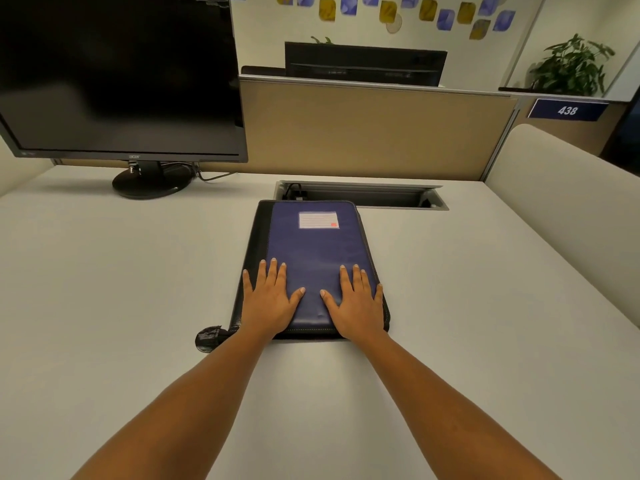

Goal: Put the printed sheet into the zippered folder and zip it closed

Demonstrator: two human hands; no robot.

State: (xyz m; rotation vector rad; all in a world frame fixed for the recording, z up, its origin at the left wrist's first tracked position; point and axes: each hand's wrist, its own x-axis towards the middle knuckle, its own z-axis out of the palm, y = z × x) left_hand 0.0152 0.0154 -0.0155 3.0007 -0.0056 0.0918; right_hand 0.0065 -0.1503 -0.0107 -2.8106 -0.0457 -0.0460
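A blue zippered folder [311, 244] with a black spine and a white label lies closed and flat on the white desk in front of me. My left hand [268, 299] rests flat on its near left part, fingers straight and spread. My right hand [358, 301] lies flat on its near right part, little finger at the folder's right edge. A small dark round tab [207, 337] sticks out at the folder's near left corner. No printed sheet shows anywhere.
A dark monitor [117, 74] on a round stand stands at the back left. Behind the folder is an open cable hatch [363, 197] in the desk [104, 289]. A beige partition [374, 129] closes the back and a low padded divider [568, 202] the right.
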